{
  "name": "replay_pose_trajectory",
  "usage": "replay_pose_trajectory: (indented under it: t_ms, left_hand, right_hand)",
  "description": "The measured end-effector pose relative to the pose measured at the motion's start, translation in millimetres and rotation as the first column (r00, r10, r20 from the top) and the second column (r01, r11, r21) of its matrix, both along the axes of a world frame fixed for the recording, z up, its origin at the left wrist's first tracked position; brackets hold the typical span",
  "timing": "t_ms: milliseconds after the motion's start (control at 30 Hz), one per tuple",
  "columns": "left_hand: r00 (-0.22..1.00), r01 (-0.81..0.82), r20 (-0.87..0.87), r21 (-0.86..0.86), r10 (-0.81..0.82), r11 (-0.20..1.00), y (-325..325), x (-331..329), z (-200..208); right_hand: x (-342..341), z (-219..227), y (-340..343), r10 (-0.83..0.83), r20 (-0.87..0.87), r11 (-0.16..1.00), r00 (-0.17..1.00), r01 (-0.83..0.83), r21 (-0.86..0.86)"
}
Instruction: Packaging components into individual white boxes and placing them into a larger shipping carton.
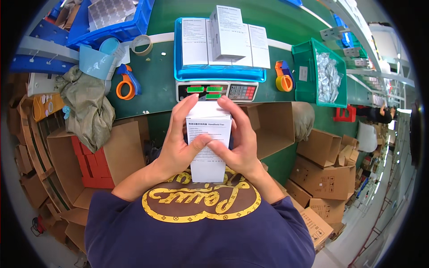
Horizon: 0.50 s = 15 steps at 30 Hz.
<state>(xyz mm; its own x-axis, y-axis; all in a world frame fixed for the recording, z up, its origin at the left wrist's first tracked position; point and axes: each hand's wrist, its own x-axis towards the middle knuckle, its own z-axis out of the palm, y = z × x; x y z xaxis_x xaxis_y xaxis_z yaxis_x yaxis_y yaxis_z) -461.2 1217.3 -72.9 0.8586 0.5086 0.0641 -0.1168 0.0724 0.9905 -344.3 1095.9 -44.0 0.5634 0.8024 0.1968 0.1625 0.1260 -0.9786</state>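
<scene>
**White rectangular cardboard box point(208, 167) held two-handed by a packed green surface point(154, 76)**

So the box is up in front of the person's chest, just short of the near edge of the surface. The left hand point(179, 149) and right hand point(242, 145) are wrapped around it from either side, opened only about as wide as the box itself. Both thumbs press on its printed face, pretty close together, and the fingers reach up along the sides toward the far end.

Right beyond the fingertips there's a pale digital scale point(226, 92) with green displays and a keypad. It's got a shiny blue tray point(178, 53) on top, with similar white printed boxes point(194, 42) standing in it, plus one white box point(226, 33) sitting tilted over the others.

Orange-and-blue tape dispensers flank the scale, one on the left point(128, 84) and one on the right point(284, 77). Further right is a green plastic bin point(304, 87) full of clear, silvery packets point(328, 76). Over left, a crumpled grey-green cloth point(89, 105) hangs off the edge, next to an open brown carton point(123, 154) with red boxes point(94, 165) inside.
</scene>
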Motion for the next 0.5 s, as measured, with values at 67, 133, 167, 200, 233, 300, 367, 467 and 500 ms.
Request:
replay_pose_trajectory:
  t_ms: [67,133,167,200,233,300,367,467,500]
  left_hand:
    - [1.000,-0.001,0.026,0.212,-0.005,0.977,7,0,-4]
    - [0.999,-0.003,0.039,0.181,-0.004,0.983,9,-4,-5]
    - [0.999,-0.006,0.053,0.151,-0.002,0.988,9,-6,-5]
    - [0.999,-0.010,0.049,0.154,0.002,0.988,11,-7,-3]
    - [0.999,0.012,0.028,0.166,-0.017,0.986,13,-8,1]
    - [1.000,0.006,0.004,0.138,-0.007,0.990,14,-8,7]
    - [0.998,-0.063,-0.001,0.180,0.064,0.982,30,-2,1]
    - [0.932,-0.327,-0.114,0.154,0.345,0.933,107,-3,-48]
    - [0.905,-0.384,-0.218,-0.050,0.365,0.922,136,-4,-59]
  right_hand:
    - [-7,0,5,-0.077,-0.189,0.992,0.979,0.094,0.085]
    - [7,-4,2,0.036,0.016,0.999,0.999,-0.036,0.005]
    - [13,-6,0,0.166,0.210,0.984,0.964,-0.148,-0.097]
    - [14,-10,-3,0.198,0.238,0.978,0.951,-0.177,-0.107]
    - [12,-12,-2,0.205,0.234,0.977,0.950,-0.185,-0.102]
    - [4,-13,2,0.121,0.156,0.992,0.980,-0.113,-0.062]
    - [-5,-15,16,0.022,0.000,0.997,1.000,-0.022,-0.071]
    - [17,-18,28,-0.164,-0.100,0.985,0.981,0.156,-0.078]
    - [30,-13,27,-0.245,-0.115,0.963,0.963,0.228,-0.146]
